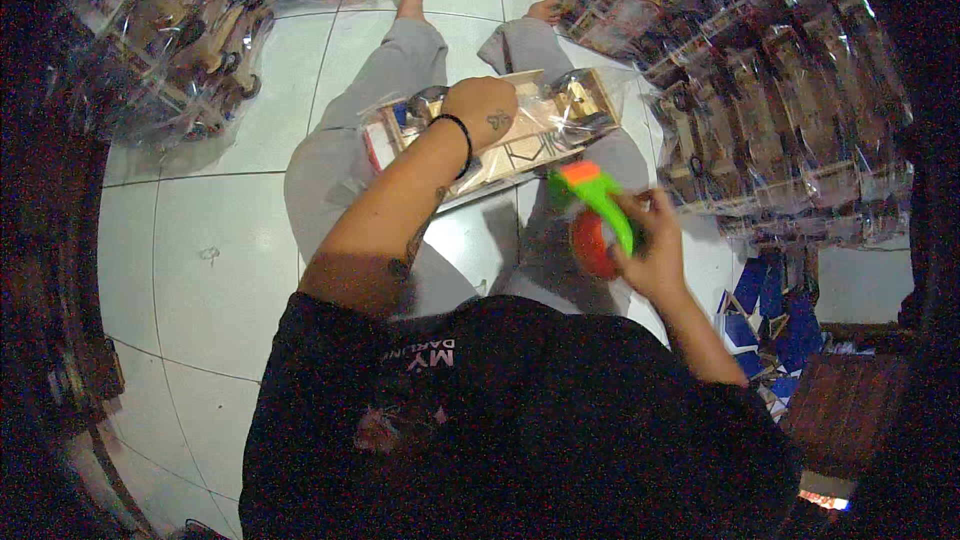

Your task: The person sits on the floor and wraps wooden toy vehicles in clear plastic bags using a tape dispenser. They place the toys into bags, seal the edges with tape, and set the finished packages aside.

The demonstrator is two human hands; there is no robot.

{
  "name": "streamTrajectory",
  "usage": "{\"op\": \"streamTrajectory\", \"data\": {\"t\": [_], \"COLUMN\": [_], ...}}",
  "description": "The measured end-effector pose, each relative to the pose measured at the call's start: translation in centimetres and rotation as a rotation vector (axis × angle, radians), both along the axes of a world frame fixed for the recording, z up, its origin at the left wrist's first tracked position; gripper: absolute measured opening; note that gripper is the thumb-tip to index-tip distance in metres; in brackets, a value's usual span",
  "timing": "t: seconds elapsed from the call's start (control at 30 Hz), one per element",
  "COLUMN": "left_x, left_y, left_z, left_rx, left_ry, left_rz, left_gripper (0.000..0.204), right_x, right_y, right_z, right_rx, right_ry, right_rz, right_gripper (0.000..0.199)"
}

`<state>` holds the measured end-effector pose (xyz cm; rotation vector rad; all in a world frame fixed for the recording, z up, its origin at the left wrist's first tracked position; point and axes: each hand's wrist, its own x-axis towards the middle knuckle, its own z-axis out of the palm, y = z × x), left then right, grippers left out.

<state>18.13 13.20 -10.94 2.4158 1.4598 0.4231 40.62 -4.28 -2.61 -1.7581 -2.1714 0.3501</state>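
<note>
Across my lap lies a wooden toy truck [545, 145] in clear plastic wrap, with dark round wheels at its ends. My left hand [482, 108] is curled down onto its middle and grips it; the fingertips are hidden beneath the hand. To the right of the truck, close to my right thigh, my right hand [648, 240] is closed round a tape dispenser [598, 195]. The dispenser is bright green with an orange part at its front end and a red roll below. It is slightly blurred and stands apart from the truck.
Stacks of plastic-wrapped wooden toys [740, 110] rise at the right, with more wrapped toys [190, 50] at the far left. Blue and white pieces [770, 325] lie in a heap at the lower right. I sit on a white tiled floor [210, 260], legs stretched out.
</note>
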Motion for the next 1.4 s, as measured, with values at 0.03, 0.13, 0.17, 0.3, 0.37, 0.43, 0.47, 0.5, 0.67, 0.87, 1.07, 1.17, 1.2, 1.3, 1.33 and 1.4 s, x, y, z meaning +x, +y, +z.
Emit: {"op": "streamTrajectory", "data": {"t": [0.03, 0.13, 0.17, 0.3, 0.37, 0.43, 0.47, 0.5, 0.67, 0.87, 1.07, 1.17, 1.2, 1.3, 1.33, 1.4], "left_x": [0.0, 0.0, -0.1, -0.4, -0.2, 0.3, 0.6, 1.1, 2.6, 0.4, -0.2, -1.4, -2.1, -4.1, -4.5, -4.9], "left_y": [0.2, 0.6, 0.7, 0.3, -0.2, -0.5, -0.2, 0.1, 7.1, 11.1, 10.1, 9.5, 9.2, 6.4, 5.2, 1.5], "left_z": [-0.2, -0.4, -0.4, 0.9, 1.8, 2.6, 2.9, 3.0, 2.6, -1.0, -2.3, -2.2, -1.9, -0.1, 1.1, 3.3], "left_rx": [0.010, 0.041, 0.034, 0.014, 0.009, 0.110, 0.304, 0.466, -0.394, -0.863, -1.346, -1.201, -1.245, -1.262, -1.239, -1.247], "left_ry": [-0.006, 0.044, 0.060, 0.063, 0.057, 0.149, 0.162, 0.201, 0.249, 0.321, -0.099, -0.112, -0.157, -0.634, -0.880, -1.105], "left_rz": [-0.013, -0.051, -0.052, -0.042, 0.006, 0.006, 0.040, 0.062, -0.246, -0.211, -0.232, -0.177, -0.148, 0.108, 0.268, 0.283], "left_gripper": [0.025, 0.026, 0.026, 0.027, 0.028, 0.030, 0.030, 0.030, 0.043, 0.087, 0.090, 0.092, 0.092, 0.091, 0.091, 0.086], "right_x": [0.2, -0.7, -1.3, -3.4, -0.8, 4.8, 8.4, 11.6, 20.3, 16.5, -3.3, -6.9, -7.0, -4.6, -3.6, -1.7], "right_y": [-1.3, -1.6, -0.5, 4.4, 4.3, 2.3, 1.0, 0.7, 4.1, 6.5, 4.4, 6.9, 8.6, 14.6, 16.7, 18.7], "right_z": [-0.2, -2.2, -3.1, -5.9, -6.3, -6.6, -7.2, -8.8, -23.6, -21.6, -12.7, -16.1, -17.1, -17.4, -16.5, -13.7], "right_rx": [-0.075, -0.134, -0.111, -0.507, -0.171, 0.211, 0.341, 0.485, 0.119, 0.473, 0.148, 0.270, 0.324, -0.087, -0.490, -0.783], "right_ry": [-0.059, -0.019, -0.040, -0.302, 0.008, 0.318, 0.290, 0.321, 0.782, 0.106, 0.513, 0.461, 0.498, 1.349, 1.919, 1.956], "right_rz": [-0.045, -0.090, -0.041, 0.092, 0.023, -0.022, -0.114, -0.212, -0.886, -0.717, -0.052, -0.059, -0.095, -0.095, -0.001, 0.126], "right_gripper": [0.055, 0.054, 0.054, 0.053, 0.049, 0.048, 0.050, 0.054, 0.047, 0.057, 0.107, 0.117, 0.119, 0.067, 0.057, 0.055]}}
